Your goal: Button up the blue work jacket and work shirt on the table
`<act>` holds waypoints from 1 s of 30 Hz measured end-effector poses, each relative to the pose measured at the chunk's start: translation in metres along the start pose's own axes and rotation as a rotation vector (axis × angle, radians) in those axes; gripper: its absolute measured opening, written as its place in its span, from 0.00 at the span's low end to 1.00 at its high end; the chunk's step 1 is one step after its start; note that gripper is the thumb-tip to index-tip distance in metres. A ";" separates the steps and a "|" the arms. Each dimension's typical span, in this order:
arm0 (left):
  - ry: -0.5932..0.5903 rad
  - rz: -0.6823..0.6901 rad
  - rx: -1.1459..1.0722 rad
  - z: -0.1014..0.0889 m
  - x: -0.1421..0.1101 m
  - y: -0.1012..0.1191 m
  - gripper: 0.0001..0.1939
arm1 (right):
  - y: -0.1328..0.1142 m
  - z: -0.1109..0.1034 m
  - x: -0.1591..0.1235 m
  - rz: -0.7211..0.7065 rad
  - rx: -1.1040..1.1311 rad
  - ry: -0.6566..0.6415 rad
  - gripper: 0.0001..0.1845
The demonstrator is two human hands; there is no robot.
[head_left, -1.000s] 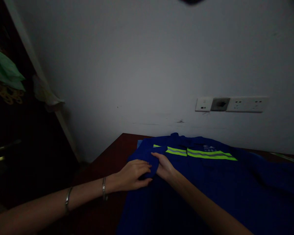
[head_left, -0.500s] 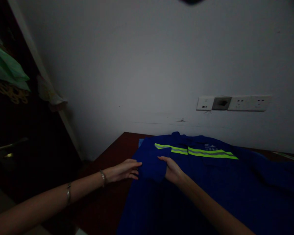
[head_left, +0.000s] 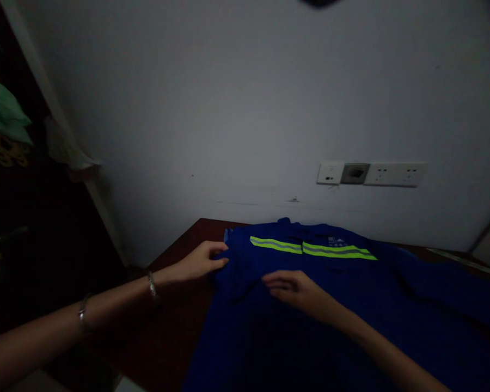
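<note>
A blue work jacket (head_left: 343, 294) with yellow-green and grey reflective strips across its chest lies spread on a dark red-brown table. At its left shoulder and sleeve, my left hand (head_left: 200, 262) has thumb and forefinger on either side of a bunched bit of cloth, gripping it. Low over the folded sleeve part is my right hand (head_left: 292, 288), its fingers slightly bent and the thumb apart, with the fingertips at the cloth and no fabric visibly gripped. The jacket's lower part is very dark and runs out of view.
The table (head_left: 179, 245) stands against a grey-white wall (head_left: 228, 109) carrying a row of sockets (head_left: 371, 174). At the left is a dark door with a handle (head_left: 6, 237) and a green cloth (head_left: 4, 111) hanging. A thin pale strip (head_left: 465, 261) lies at the back right.
My left hand has moved up along the jacket's left edge. My right hand has let go of the sleeve cloth, which now lies bunched further left. The view has shifted slightly right.
</note>
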State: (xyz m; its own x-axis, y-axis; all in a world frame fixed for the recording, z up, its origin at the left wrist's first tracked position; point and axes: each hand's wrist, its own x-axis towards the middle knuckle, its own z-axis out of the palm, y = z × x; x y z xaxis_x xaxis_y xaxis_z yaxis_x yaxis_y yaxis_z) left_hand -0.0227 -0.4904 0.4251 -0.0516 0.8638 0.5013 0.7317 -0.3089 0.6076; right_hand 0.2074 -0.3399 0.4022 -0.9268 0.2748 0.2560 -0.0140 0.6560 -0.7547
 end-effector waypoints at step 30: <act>0.099 -0.025 -0.447 0.058 0.092 0.041 0.09 | -0.042 -0.070 -0.018 -0.308 -0.349 0.353 0.17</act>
State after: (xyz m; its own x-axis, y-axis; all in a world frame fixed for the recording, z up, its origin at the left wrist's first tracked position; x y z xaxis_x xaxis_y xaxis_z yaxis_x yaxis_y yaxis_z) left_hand 0.0416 -0.4007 0.4600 -0.1455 0.8376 0.5265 0.3659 -0.4489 0.8152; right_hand 0.2505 -0.3234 0.4715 -0.7179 0.2130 0.6628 -0.0833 0.9189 -0.3855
